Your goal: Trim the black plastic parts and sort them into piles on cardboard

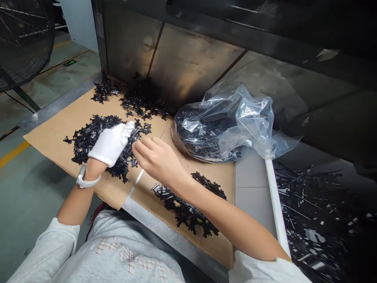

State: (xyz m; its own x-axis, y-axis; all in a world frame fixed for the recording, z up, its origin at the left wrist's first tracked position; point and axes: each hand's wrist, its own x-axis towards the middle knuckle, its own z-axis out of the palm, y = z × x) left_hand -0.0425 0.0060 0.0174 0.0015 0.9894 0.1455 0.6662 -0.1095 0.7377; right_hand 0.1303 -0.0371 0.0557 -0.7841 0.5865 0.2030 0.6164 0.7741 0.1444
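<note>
My left hand (111, 142), in a white glove, hovers over a heap of small black plastic parts (85, 137) on the brown cardboard. Its fingers are curled together near the heap's right side. My right hand (154, 155) is bare and closed, thumb and fingers pinched just right of the glove. Whatever lies in either hand is too small or hidden to make out. Below my right forearm, a long cluster of similar black parts (188, 212) spreads across the cardboard (159, 224).
Behind the heap lie more black parts (141, 100) against a metal panel (188, 55). A clear plastic bag (253, 114) full of black parts sits at the back right. Past a white edge (277, 204), black scraps (318, 212) fill the right side. A large fan (23, 39) stands left.
</note>
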